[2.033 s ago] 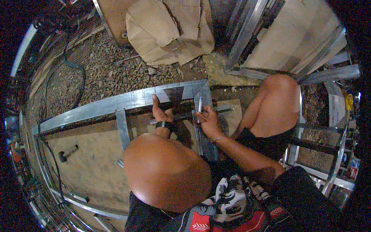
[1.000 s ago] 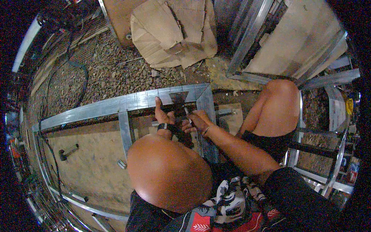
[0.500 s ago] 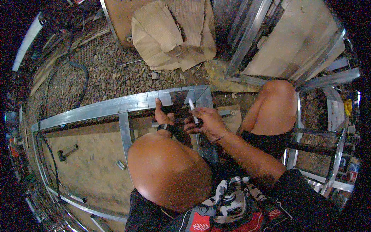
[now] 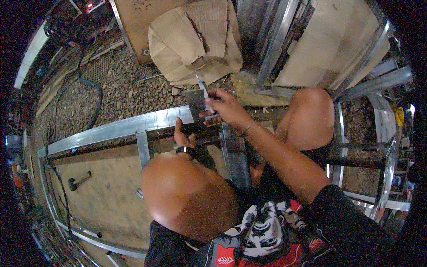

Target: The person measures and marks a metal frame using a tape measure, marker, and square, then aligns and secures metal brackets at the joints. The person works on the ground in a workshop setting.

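A slim white pen-like marker (image 4: 202,86) with a pointed tip is pinched in my right hand (image 4: 224,107), raised over the far edge of a silver metal frame tube (image 4: 120,124). Beside the marker is a dark flat square-edged piece (image 4: 194,97); whether my right fingers also hold it I cannot tell. My left hand (image 4: 183,137) grips the near side of the tube close to its right end, thumb against its face and the other fingers curled low, partly hidden. Thin dark lines cross the tube above that thumb.
Brown cardboard (image 4: 178,40) lies on gravel (image 4: 124,86) beyond the frame. A dark cable (image 4: 95,95) crosses the gravel. Inside the frame, a dark-headed tool (image 4: 79,181) rests on a tan board (image 4: 106,191). More metal framing (image 4: 275,44) stands at far right.
My right hand has moved up and left with the marker, lifting past the tube's far edge. My left hand stays at the tube. The view has shifted slightly.
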`<action>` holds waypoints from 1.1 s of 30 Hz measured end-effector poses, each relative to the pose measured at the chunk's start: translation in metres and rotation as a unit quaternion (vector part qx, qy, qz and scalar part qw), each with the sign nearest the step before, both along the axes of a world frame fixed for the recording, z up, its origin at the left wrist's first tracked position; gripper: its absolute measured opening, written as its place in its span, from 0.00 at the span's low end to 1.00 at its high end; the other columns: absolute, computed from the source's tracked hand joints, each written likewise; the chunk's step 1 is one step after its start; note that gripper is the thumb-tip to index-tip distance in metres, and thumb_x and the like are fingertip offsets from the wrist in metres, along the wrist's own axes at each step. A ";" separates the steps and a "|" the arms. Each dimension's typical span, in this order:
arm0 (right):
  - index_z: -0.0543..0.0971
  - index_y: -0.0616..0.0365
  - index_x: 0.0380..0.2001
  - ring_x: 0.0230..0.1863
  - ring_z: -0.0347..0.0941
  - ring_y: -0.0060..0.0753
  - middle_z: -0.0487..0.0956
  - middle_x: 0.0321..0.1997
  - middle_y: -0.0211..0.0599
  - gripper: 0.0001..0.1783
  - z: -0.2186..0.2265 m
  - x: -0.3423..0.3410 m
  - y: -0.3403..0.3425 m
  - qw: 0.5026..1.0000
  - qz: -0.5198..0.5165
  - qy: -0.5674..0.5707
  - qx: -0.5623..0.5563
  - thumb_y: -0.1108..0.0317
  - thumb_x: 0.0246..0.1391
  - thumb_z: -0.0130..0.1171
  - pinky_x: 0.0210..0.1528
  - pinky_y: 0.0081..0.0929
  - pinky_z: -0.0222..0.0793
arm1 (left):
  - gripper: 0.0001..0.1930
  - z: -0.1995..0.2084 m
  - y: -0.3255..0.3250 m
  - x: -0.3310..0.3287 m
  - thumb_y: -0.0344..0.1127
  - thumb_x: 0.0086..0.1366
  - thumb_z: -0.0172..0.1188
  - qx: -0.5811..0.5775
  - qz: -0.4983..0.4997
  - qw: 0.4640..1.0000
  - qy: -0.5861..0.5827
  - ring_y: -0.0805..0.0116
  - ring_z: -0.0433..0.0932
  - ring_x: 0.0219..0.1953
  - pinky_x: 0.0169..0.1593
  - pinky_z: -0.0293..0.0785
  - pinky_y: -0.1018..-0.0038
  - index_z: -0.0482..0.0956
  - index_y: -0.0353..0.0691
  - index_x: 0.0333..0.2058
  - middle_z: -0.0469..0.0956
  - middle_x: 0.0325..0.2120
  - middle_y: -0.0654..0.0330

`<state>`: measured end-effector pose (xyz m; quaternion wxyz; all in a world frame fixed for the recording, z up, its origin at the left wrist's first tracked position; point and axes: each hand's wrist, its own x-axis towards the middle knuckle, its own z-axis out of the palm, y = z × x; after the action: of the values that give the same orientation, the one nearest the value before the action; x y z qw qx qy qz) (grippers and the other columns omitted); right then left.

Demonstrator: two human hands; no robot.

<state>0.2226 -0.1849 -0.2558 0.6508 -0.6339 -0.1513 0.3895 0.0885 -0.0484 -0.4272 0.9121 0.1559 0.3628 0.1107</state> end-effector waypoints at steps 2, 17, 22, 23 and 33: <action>0.75 0.60 0.51 0.41 0.78 0.32 0.80 0.44 0.37 0.20 -0.002 0.003 0.001 1.000 0.003 -0.025 0.006 0.60 0.61 0.61 0.45 0.33 0.76 | 0.33 0.000 -0.002 0.001 0.63 0.57 0.65 -0.005 -0.013 0.999 -0.042 0.57 0.81 0.35 0.32 0.78 0.68 0.77 0.39 0.48 0.81 0.42 0.55; 0.71 0.59 0.52 0.37 0.79 0.33 0.79 0.39 0.37 0.18 0.042 -0.014 -0.014 0.997 -0.026 0.042 -0.056 0.65 0.62 0.58 0.36 0.29 0.80 | 0.33 0.024 -0.012 -0.003 0.67 0.56 0.64 0.070 0.023 0.992 0.102 0.65 0.80 0.32 0.28 0.75 0.73 0.76 0.43 0.46 0.80 0.38 0.59; 0.68 0.59 0.61 0.39 0.79 0.34 0.82 0.43 0.40 0.30 0.050 -0.033 -0.038 0.988 0.016 -0.068 -0.140 0.57 0.60 0.61 0.43 0.33 0.76 | 0.34 -0.003 -0.012 -0.058 0.63 0.56 0.67 0.140 -0.060 0.976 0.155 0.63 0.80 0.41 0.37 0.78 0.66 0.74 0.41 0.51 0.79 0.42 0.55; 0.68 0.59 0.61 0.41 0.79 0.35 0.81 0.46 0.42 0.30 0.049 -0.044 -0.044 0.992 -0.031 -0.015 -0.120 0.57 0.60 0.60 0.45 0.32 0.77 | 0.34 -0.011 -0.012 -0.075 0.62 0.56 0.67 0.170 -0.076 0.970 0.155 0.63 0.79 0.42 0.38 0.78 0.65 0.74 0.40 0.51 0.79 0.43 0.54; 0.66 0.51 0.58 0.39 0.80 0.51 0.79 0.47 0.45 0.22 0.164 -0.082 -0.018 0.983 -0.129 0.096 -0.086 0.57 0.64 0.52 0.40 0.47 0.80 | 0.32 0.010 0.048 -0.228 0.45 0.51 0.73 0.452 0.231 0.750 0.424 0.59 0.77 0.44 0.49 0.73 0.64 0.74 0.31 0.50 0.78 0.43 0.52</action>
<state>0.1408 -0.2031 -0.0915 0.6499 -0.6615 0.0289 0.3731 -0.1393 -0.0008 -0.4176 0.4339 0.4921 0.6452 0.3915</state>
